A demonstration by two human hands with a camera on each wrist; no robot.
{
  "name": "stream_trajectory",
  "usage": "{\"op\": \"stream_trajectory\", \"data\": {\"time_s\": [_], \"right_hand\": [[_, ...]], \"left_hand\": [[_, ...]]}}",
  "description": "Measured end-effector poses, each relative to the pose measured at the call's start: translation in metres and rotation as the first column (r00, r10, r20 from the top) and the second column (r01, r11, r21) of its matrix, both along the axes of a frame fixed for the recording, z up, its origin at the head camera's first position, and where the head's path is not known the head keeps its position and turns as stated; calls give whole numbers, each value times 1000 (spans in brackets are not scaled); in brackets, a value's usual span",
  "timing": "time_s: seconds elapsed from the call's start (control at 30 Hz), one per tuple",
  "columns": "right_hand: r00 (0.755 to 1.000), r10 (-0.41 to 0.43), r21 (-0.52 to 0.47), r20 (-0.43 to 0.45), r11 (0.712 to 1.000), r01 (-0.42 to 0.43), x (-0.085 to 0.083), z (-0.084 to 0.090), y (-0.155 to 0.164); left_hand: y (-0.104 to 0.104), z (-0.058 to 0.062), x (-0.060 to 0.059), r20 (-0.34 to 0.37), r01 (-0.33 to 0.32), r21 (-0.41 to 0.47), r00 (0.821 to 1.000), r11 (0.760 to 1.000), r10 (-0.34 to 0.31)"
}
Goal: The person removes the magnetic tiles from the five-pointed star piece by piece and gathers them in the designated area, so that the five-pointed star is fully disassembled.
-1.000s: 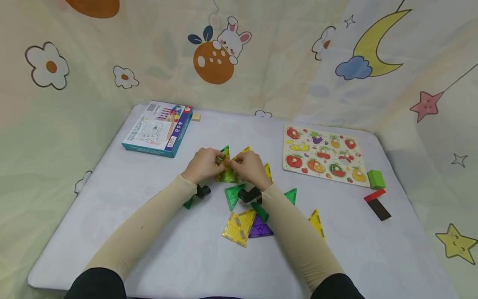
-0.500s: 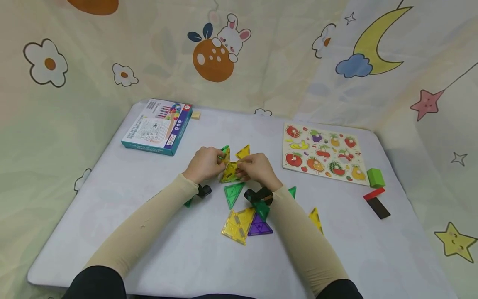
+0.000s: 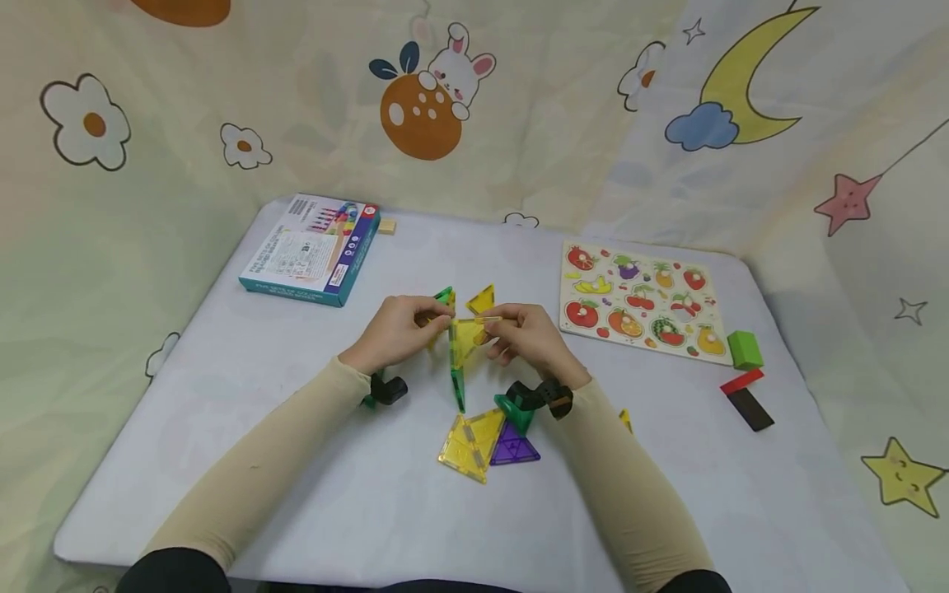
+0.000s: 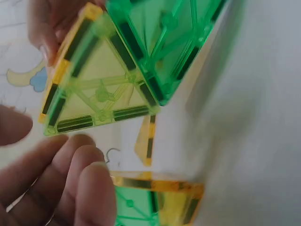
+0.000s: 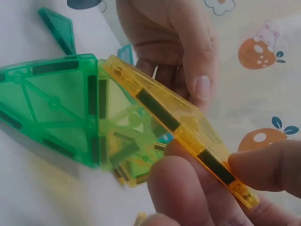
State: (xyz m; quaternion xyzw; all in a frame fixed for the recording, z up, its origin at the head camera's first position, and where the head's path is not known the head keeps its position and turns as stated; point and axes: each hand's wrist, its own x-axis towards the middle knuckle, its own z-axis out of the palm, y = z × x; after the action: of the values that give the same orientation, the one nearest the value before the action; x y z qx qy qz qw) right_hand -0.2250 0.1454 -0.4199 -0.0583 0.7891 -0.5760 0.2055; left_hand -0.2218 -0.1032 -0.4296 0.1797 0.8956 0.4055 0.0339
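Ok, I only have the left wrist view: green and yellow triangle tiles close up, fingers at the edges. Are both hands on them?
Observer: Yes. In the head view the left hand and right hand both grip the joined tiles above the table.
Operator: Any loose tiles nearby?
Observer: A flat yellow square tile and a purple triangle tile lie just in front of the hands.
Operator: What else is there?
Observer: A fruit puzzle board to the right, a blue box to the left.
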Motion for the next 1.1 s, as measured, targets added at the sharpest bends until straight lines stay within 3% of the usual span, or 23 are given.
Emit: {"op": "stream_trajectory", "data": {"time_s": [0.17,0.33,0.63,0.8,0.97,1.1], "right_hand": [[1000,8,2,-6,1000,-8,4,0,-1],[1000,-9,-4,-17,1000,9,7,-2,0],[992,-105,13,-67,994,106,11,-5,12],[992,-68,137,-104,987,82,10,-10,16],[986,18,329,-165,944,37,5,-17,11],[972,89,520,-219,853,40,1,-23,3]], "left_hand": [[-5,-6,3,92,110,22,990,994,-111],[-9,-11,4,127,144,41,981,989,-148],[-23,-19,8,210,71,21,975,997,-74],[-28,-21,9,247,45,13,968,999,-47],[-34,-22,12,273,27,12,961,1000,-29],[-38,-23,14,291,10,-2,957,1000,-9]]}}
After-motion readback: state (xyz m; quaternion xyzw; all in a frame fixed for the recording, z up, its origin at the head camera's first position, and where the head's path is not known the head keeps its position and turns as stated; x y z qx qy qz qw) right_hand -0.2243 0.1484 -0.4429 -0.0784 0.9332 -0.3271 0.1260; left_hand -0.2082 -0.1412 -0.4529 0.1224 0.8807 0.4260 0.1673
